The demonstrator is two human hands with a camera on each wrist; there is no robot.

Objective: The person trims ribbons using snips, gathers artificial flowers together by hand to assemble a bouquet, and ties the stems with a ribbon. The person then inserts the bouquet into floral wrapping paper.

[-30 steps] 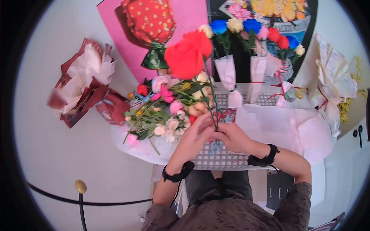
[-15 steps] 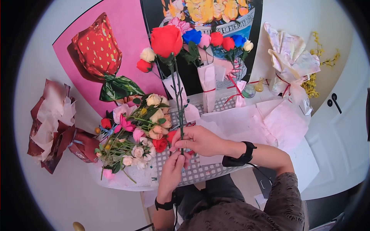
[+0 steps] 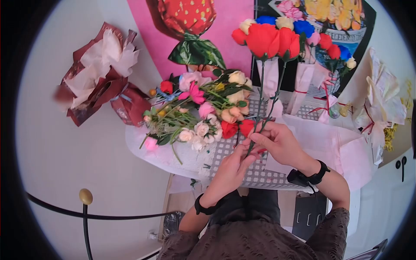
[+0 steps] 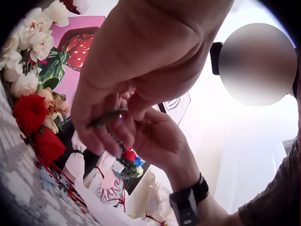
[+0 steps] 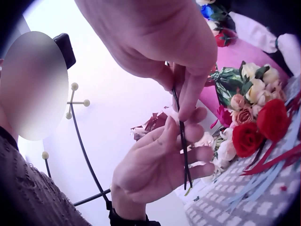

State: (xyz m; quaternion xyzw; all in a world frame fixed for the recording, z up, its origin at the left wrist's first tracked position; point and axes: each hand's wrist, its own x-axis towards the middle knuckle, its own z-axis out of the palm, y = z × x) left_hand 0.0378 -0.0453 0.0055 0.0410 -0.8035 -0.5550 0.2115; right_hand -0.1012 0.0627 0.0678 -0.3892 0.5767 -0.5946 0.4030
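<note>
Two red roses (image 3: 262,41) on long green stems (image 3: 261,97) stand upright in front of me, their blooms side by side and their stems crossing low down. My right hand (image 3: 277,142) pinches the stems near the crossing, thumb against fingers. Just below it, my left hand (image 3: 229,172) holds the lower stems between thumb and fingers. In the right wrist view the stem ends (image 5: 187,176) pass down across the left fingers. Two more red roses (image 3: 229,129) lie on the table just left of the hands.
Mixed flowers (image 3: 199,104) are heaped on the table's left. Pale wrapping paper (image 3: 346,149) spreads to the right. Behind stand small wrapped bouquets (image 3: 301,82), with a larger pale-wrapped one (image 3: 381,104) at the far right. A maroon-wrapped bouquet (image 3: 97,78) is at far left.
The two blooms, overlapping as one earlier, now show apart side by side. The head view has swung left and then back. Both hands have kept hold of the stems.
</note>
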